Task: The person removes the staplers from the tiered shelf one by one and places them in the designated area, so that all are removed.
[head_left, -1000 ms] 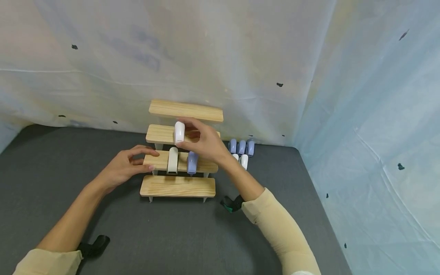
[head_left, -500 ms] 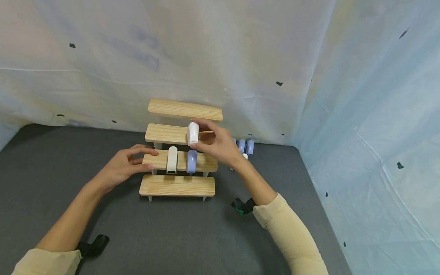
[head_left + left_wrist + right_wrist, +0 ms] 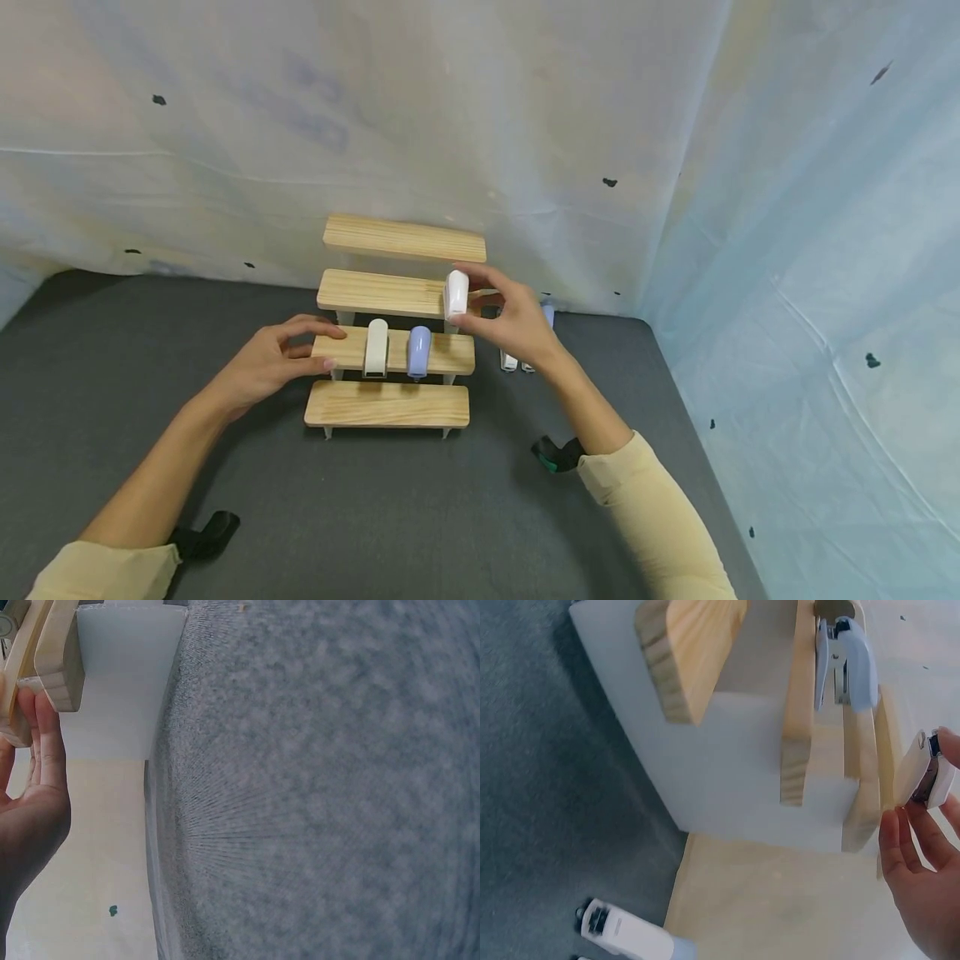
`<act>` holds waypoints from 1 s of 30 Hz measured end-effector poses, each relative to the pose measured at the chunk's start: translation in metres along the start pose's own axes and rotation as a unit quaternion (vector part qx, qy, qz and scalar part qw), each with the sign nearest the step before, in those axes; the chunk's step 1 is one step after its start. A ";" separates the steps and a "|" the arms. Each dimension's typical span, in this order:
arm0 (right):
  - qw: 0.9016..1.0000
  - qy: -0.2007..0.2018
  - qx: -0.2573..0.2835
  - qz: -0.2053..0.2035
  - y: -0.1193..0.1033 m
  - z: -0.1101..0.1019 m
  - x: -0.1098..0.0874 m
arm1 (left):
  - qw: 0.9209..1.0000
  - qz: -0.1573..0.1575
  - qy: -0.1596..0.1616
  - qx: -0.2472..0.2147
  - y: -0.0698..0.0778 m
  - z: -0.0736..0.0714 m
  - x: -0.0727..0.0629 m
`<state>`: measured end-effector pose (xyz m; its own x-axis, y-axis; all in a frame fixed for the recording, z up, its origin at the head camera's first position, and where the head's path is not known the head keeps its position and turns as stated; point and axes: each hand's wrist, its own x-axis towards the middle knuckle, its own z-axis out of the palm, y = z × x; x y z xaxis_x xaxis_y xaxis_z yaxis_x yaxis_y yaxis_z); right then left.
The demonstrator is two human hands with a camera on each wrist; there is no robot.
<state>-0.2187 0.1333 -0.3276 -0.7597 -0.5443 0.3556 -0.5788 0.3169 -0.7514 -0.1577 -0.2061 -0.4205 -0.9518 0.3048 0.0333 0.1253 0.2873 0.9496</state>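
Note:
My right hand [image 3: 512,321] pinches a white stapler [image 3: 456,295] between thumb and fingers, near the right end of the third shelf board. In the right wrist view this white stapler [image 3: 925,772] shows its side, its nose by the thumb. On the second board from the front [image 3: 446,354] stand a cream stapler [image 3: 377,347] and a blue-violet stapler [image 3: 419,351], side by side. My left hand [image 3: 272,364] grips the left end of that board, thumb at the front edge and fingers behind. The left wrist view shows the fingers [image 3: 49,742] against the wood.
The front board [image 3: 386,405] and top board [image 3: 405,237] bear nothing. More staplers, white [image 3: 508,362] and blue-violet [image 3: 549,315], stand on the dark table right of the rack, partly hidden by my right hand. A hanging sheet [image 3: 525,150] rises close behind the rack.
My right hand has moved to the right with the white stapler, from the middle of the third board toward its right end. My left hand has stayed on the rack.

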 end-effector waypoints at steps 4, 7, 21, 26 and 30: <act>1.000 0.001 -0.005 0.006 -0.016 -0.006 -0.007 | 1.000 -0.006 0.000 0.001 0.000 0.000 -0.001; 1.000 0.002 -0.008 0.017 -0.026 -0.011 -0.011 | 1.000 -0.008 -0.001 0.003 0.000 0.000 -0.002; 1.000 0.018 -0.012 0.021 -0.016 -0.022 -0.022 | 1.000 0.001 0.002 -0.002 0.000 0.000 -0.001; 0.999 0.020 -0.027 0.035 -0.012 -0.026 -0.028 | 1.000 -0.002 0.006 0.003 0.001 0.001 -0.001; 0.998 0.023 -0.032 0.047 -0.006 -0.030 -0.036 | 1.000 -0.004 0.001 -0.004 0.000 0.001 -0.001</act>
<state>-0.1968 0.1739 -0.3189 -0.8235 -0.4745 0.3108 -0.5207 0.4149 -0.7462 -0.1564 -0.2051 -0.4204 -0.9537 0.2998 0.0258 0.1144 0.2819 0.9526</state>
